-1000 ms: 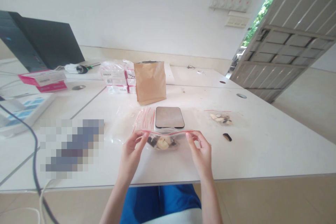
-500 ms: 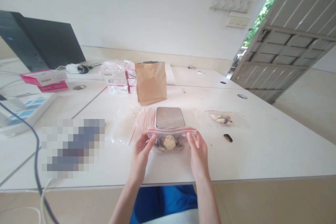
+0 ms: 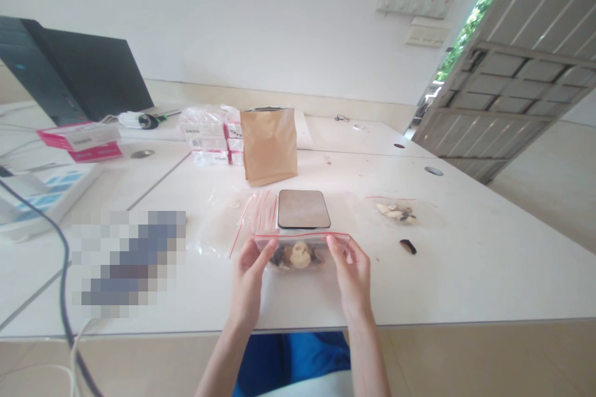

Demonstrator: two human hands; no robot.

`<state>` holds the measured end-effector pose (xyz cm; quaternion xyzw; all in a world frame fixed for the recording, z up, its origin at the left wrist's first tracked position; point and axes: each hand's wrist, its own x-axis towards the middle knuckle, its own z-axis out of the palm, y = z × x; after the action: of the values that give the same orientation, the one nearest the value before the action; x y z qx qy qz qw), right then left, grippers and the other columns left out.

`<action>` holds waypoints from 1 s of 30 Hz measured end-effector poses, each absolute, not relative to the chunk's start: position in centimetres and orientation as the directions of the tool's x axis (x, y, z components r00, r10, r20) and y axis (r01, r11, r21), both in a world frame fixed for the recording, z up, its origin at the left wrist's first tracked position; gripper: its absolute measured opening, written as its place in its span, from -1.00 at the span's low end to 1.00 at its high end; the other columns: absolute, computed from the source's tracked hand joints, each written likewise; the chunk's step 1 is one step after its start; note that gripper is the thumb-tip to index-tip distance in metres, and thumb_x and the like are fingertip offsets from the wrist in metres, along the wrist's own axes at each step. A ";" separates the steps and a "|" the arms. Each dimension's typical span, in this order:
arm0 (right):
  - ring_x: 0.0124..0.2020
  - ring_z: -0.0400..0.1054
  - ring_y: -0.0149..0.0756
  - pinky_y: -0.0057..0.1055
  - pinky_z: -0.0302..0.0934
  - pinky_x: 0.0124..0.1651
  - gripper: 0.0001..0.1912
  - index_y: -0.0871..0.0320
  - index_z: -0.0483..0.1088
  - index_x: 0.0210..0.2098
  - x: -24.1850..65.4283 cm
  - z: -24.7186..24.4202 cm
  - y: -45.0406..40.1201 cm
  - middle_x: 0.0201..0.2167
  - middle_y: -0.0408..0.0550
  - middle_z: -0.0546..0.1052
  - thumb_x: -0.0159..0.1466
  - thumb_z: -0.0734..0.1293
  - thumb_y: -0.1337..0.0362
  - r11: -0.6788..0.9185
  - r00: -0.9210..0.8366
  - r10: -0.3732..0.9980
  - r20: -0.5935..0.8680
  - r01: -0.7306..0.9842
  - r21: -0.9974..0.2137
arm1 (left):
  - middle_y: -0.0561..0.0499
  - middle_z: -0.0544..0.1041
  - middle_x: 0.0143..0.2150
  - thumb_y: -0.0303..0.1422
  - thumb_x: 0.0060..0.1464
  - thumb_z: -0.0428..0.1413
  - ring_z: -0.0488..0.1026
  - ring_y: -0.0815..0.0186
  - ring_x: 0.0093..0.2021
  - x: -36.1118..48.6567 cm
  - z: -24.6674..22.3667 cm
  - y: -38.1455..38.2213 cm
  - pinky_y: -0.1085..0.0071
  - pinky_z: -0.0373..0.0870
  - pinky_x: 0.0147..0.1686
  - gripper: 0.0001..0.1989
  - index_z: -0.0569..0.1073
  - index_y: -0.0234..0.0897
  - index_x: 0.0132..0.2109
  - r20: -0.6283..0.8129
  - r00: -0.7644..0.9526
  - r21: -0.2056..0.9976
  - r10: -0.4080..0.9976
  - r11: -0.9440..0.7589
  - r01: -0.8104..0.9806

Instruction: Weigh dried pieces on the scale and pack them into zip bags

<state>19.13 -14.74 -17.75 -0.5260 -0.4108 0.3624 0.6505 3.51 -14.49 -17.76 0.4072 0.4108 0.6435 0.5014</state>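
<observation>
Pinching the red-lined zip edge of the clear plastic bag (image 3: 298, 254) between thumbs and fingers, your left hand (image 3: 246, 279) and right hand (image 3: 354, 276) grasp it just on the near side of the flat scale (image 3: 303, 209). Your fingers cover its top corners, and the lumpy pale and dark pieces (image 3: 298, 255) inside blur behind the glossy plastic.

Two hands: left hand (image 3: 246, 288), right hand (image 3: 352, 276). Three zip bags: held bag (image 3: 295, 255), flat bag (image 3: 254, 223) left of center, filled bag (image 3: 395, 211) right. One scale (image 3: 304, 209), one paper bag (image 3: 269, 146), one dark piece (image 3: 408, 247), two pink boxes (image 3: 79, 142) upper left.
</observation>
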 end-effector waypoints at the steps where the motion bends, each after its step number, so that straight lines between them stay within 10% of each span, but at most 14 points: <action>1: -0.24 0.40 -0.24 -0.33 0.21 -0.08 -0.73 0.16 0.51 -0.38 19.0 -17.8 -14.7 -0.38 -0.06 0.56 0.11 0.40 0.06 0.189 0.407 0.899 0.160 -0.031 -0.982 | 0.00 0.55 -0.20 -0.24 0.05 0.18 0.42 0.26 -0.08 3.4 -17.7 -14.5 0.38 0.27 -0.01 -0.78 0.52 -0.27 -0.20 0.121 -0.183 0.942 0.976 -0.171 -0.288; 16: 0.02 0.37 -0.10 -0.19 0.20 0.08 -0.69 0.12 0.52 -0.21 19.0 -17.3 -15.1 -0.12 0.01 0.57 0.14 0.38 0.06 0.129 0.195 0.976 0.095 -0.173 -0.976 | -0.10 0.58 -0.09 -0.19 0.01 0.21 0.46 0.14 -0.02 3.2 -17.9 -14.5 0.32 0.34 -0.03 -0.65 0.54 -0.32 -0.10 0.031 -0.050 0.932 0.998 -0.046 -0.359; 30: -0.24 0.48 -0.17 -0.26 0.32 -0.09 -0.77 0.15 0.55 -0.38 18.5 -17.1 -15.2 -0.37 -0.04 0.61 0.06 0.44 0.13 0.170 0.363 0.922 0.133 -0.074 -0.983 | -0.01 0.59 -0.24 -0.19 0.01 0.20 0.47 0.22 -0.14 2.9 -17.5 -14.3 0.40 0.33 -0.11 -0.73 0.55 -0.27 -0.19 0.143 -0.163 0.982 0.976 -0.161 -0.099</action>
<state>18.50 -15.23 -17.11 -0.5154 -0.4116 0.3864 0.6447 2.86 -14.31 -17.54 0.4678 0.4688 0.6013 0.4471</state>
